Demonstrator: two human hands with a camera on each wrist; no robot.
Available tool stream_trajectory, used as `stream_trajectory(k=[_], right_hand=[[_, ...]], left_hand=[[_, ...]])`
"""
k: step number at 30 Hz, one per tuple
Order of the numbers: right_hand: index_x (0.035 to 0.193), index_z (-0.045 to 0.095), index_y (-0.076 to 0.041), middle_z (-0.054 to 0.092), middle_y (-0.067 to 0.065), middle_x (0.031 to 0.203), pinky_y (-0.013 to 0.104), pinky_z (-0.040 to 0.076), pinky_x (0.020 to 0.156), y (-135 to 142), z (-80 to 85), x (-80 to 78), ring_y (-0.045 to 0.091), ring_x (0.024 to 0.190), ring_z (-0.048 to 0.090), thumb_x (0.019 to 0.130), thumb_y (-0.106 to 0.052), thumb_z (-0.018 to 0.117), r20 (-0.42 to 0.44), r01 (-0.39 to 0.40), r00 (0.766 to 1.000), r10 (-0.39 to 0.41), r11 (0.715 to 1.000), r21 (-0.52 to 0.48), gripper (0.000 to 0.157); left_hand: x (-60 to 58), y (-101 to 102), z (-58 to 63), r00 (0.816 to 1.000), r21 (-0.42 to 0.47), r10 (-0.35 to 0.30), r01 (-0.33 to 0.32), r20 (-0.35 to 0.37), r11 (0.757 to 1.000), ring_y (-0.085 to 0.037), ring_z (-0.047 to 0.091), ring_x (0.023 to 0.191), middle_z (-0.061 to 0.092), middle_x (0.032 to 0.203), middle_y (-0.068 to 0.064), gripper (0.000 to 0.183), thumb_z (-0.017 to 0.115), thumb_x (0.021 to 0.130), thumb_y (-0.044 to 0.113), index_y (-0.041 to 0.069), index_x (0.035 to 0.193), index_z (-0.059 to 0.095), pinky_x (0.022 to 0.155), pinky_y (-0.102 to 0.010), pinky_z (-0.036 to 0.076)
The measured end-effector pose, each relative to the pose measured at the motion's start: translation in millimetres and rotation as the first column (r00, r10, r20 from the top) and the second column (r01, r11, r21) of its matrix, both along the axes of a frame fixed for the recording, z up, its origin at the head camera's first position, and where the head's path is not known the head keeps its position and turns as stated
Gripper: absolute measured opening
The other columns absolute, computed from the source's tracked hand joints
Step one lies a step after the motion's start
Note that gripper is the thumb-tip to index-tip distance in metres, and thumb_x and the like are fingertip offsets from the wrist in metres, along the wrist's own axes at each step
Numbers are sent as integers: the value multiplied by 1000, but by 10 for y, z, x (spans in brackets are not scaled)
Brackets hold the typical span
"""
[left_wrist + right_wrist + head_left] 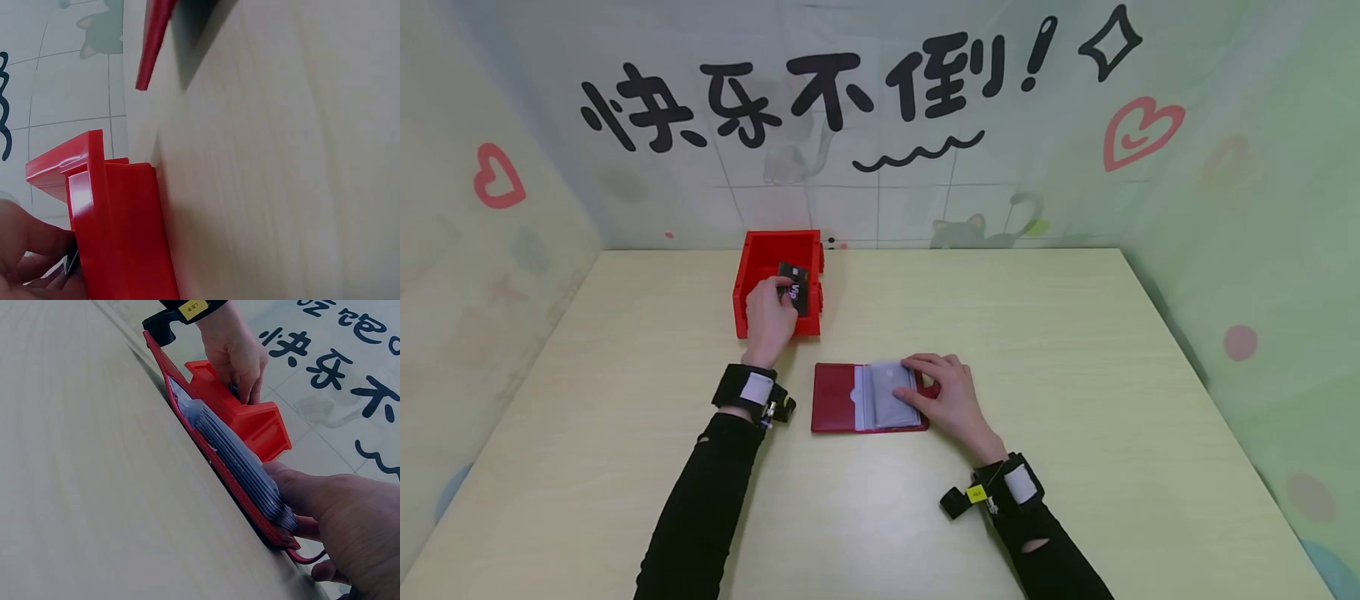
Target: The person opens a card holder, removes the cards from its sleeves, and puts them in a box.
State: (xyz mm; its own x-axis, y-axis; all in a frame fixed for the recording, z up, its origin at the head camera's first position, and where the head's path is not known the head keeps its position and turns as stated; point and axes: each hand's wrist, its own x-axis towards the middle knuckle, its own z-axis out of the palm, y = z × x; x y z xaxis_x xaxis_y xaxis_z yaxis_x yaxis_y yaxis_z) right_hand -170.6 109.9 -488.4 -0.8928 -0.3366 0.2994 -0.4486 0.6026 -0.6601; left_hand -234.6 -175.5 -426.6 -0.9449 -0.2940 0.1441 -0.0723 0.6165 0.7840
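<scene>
My left hand (769, 321) reaches into a red plastic bin (781, 243) and pinches a black card (802, 302) marked "Vip" between thumb and fingers. In the left wrist view, the bin's wall (128, 219) hides most of the card. In front of the bin, a red card holder (833, 398) lies spread on the table, its stack of clear plastic sleeves (889, 402) showing. My right hand (951, 396) holds the sleeves at the holder's right side, thumb on top. From the right wrist, the sleeves (240, 465) appear as a thick fanned stack beside the thumb.
The pale wooden table (1060, 350) meets a printed backdrop (880, 208) just behind the bin, with side panels at left and right. Black camera straps (752, 387) sit on both wrists. A red strap loop (306, 557) sticks out from the holder's edge.
</scene>
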Motion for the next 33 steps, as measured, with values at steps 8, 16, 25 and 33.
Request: stream_trajectory(k=[8, 16, 25, 33], right_hand=[[120, 73, -10, 70, 8, 123, 35, 29, 84, 5, -37, -6, 19, 95, 48, 82, -30, 82, -51, -5, 999, 5, 1000, -17, 44], [123, 72, -12, 69, 6, 128, 37, 31, 87, 3, -6, -2, 21, 98, 49, 83, -29, 83, 18, 5, 1000, -5, 1000, 8, 45], [123, 72, -13, 69, 6, 128, 37, 31, 87, -1, 7, 7, 20, 98, 49, 83, -29, 82, 21, 4, 1000, -4, 1000, 7, 45], [123, 72, -12, 69, 6, 128, 37, 31, 87, 4, 8, 1, 21, 99, 50, 83, -29, 82, 25, 2, 1000, -2, 1000, 7, 44]], left_hand=[[-45, 17, -11, 999, -53, -6, 8, 53, 999, -42, 64, 112, 64, 130, -27, 32, 46, 101, 2, -7, 127, 62, 96, -50, 55], [-34, 27, -3, 983, -95, -17, 35, 181, 995, -40, 65, 101, 65, 127, -26, 35, 47, 99, 3, -5, 130, 61, 90, -50, 57], [-2, 30, 26, 965, -187, -81, 130, 250, 974, -39, 60, 92, 65, 112, -29, 29, 47, 98, 4, -11, 118, 62, 85, -46, 54], [40, 54, -8, 964, -332, -94, 177, 249, 927, -41, 57, 87, 63, 102, -30, 30, 43, 100, 13, -5, 83, 62, 101, -61, 42]])
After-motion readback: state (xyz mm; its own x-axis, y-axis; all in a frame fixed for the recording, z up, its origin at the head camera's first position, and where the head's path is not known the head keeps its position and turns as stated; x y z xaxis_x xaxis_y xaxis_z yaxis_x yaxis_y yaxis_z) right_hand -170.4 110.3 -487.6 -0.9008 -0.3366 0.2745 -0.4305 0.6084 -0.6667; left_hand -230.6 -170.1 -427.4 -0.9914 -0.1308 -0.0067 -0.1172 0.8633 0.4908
